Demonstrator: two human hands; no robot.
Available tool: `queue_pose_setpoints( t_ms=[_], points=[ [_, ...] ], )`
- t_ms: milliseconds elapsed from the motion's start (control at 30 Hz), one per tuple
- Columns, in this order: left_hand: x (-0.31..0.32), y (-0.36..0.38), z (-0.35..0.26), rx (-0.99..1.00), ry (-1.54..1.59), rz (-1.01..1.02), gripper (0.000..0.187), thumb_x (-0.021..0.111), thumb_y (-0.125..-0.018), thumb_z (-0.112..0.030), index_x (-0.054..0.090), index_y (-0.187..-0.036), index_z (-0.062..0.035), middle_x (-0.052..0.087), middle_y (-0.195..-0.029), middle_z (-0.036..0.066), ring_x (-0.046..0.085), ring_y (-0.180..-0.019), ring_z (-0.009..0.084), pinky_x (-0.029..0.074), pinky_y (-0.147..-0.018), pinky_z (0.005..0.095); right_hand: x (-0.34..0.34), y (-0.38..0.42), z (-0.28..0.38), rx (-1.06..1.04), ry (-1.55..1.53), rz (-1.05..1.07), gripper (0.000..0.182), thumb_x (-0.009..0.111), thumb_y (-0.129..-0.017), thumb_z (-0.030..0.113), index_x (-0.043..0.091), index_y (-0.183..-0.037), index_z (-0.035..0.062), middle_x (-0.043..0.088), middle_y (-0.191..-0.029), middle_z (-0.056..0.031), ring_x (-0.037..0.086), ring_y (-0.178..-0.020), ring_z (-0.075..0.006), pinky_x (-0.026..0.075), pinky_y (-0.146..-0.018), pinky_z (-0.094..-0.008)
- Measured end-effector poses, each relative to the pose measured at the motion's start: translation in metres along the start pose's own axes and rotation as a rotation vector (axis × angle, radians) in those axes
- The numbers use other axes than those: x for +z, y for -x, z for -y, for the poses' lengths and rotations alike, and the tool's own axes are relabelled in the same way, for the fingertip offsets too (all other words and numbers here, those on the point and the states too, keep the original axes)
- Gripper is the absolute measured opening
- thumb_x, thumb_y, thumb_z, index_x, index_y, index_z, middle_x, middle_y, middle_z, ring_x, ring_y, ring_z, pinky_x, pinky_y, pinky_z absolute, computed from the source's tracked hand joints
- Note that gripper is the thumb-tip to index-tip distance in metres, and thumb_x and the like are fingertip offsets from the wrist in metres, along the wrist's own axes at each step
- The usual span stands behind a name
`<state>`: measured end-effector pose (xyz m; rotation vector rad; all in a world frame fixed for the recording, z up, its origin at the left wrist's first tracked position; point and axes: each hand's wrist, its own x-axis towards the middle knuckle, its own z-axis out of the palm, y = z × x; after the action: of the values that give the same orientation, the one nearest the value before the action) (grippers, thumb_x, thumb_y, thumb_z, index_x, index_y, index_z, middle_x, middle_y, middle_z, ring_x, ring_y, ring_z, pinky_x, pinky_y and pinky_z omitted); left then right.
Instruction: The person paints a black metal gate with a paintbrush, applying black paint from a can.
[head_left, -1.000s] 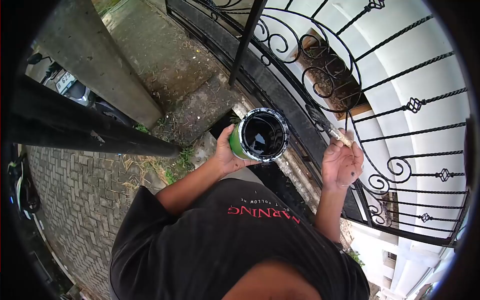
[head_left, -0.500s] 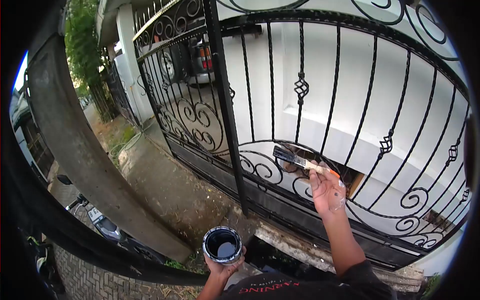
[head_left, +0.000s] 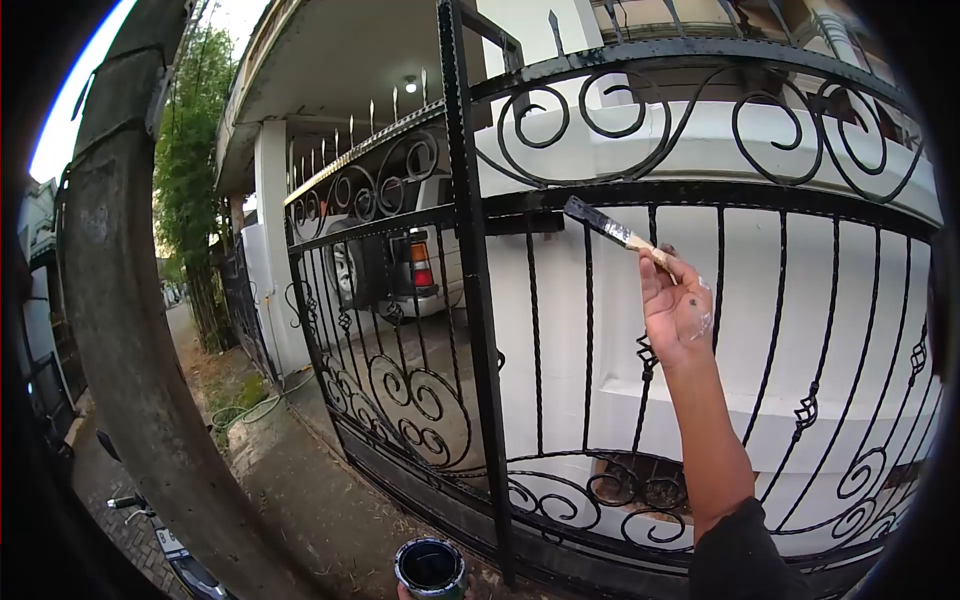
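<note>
My right hand (head_left: 682, 305) is raised and closed around the handle of a paintbrush (head_left: 612, 229). The brush's dark, paint-covered bristles point up and left, overlapping the upper rail of a black wrought-iron gate (head_left: 466, 270) in this view. White and dark paint marks show on that hand. Low at the bottom edge, an open paint can (head_left: 431, 566) with dark paint inside and smeared sides is gripped by my left hand (head_left: 404, 592). Only the fingertips of the left hand show beside the can; the rest is cut off by the frame.
A concrete pole (head_left: 120, 270) stands close on the left, with a parked motorcycle (head_left: 180, 560) beyond it. Behind the gate are a white wall (head_left: 690, 290) and a silver car (head_left: 435, 250). A hose (head_left: 262, 405) lies on the ground near bamboo (head_left: 200, 180).
The view has tilted up, showing the gate's upper scrolls and spikes. My right hand has risen with the paintbrush from the lower scrolls to the upper rail. The can now sits lower in view.
</note>
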<state>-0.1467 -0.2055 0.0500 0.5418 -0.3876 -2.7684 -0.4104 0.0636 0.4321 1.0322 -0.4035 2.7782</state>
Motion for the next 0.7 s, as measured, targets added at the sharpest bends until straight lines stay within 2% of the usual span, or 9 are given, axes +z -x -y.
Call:
queue_pose_setpoints(
  t_ms=[200, 367, 500, 700],
  points=[
    [0.035, -0.089, -0.098, -0.029, -0.023, 0.108, 0.067, 0.052, -0.089, -0.060, 0.057, -0.134, -0.0101, 0.062, -0.129, 0.015, 0.061, -0.114, 0.0347, 0.052, -0.092, 0.0532, 0.087, -0.119, -0.041, -0.257, 0.010, 0.177, 0.018, 0.051, -0.095, -0.003, 0.048, -0.112, -0.0088, 0.063, -0.110, -0.0251, 0.069, -0.102, -0.0301, 0.059, -0.096, -0.0324],
    [0.099, -0.134, -0.180, -0.051, -0.076, 0.185, 0.068, 0.053, -0.088, -0.060, 0.056, -0.134, -0.0100, 0.062, -0.129, 0.015, 0.060, -0.114, 0.0348, 0.052, -0.092, 0.0529, 0.170, -0.216, -0.052, -0.397, -0.014, 0.252, 0.018, 0.056, -0.097, 0.003, 0.051, -0.109, -0.0097, 0.064, -0.108, -0.0245, 0.071, -0.094, -0.0311, 0.063, -0.086, -0.0339],
    [0.143, -0.155, -0.225, -0.073, -0.102, 0.236, 0.069, 0.053, -0.088, -0.061, 0.056, -0.134, -0.0098, 0.061, -0.129, 0.016, 0.060, -0.114, 0.0350, 0.052, -0.092, 0.0527, 0.228, -0.266, -0.066, -0.526, 0.047, 0.182, 0.019, 0.062, -0.095, 0.005, 0.055, -0.105, -0.0095, 0.064, -0.102, -0.0205, 0.070, -0.088, -0.0285, 0.064, -0.080, -0.0322],
    [0.167, -0.171, -0.258, -0.060, -0.119, 0.281, 0.070, 0.054, -0.087, -0.061, 0.056, -0.134, -0.0096, 0.061, -0.129, 0.016, 0.059, -0.114, 0.0352, 0.052, -0.091, 0.0524, 0.255, -0.335, -0.085, -0.583, 0.202, 0.173, 0.022, 0.064, -0.091, 0.006, 0.056, -0.099, -0.0127, 0.064, -0.097, -0.0229, 0.071, -0.077, -0.0281, 0.065, -0.074, -0.0311]
  ],
)
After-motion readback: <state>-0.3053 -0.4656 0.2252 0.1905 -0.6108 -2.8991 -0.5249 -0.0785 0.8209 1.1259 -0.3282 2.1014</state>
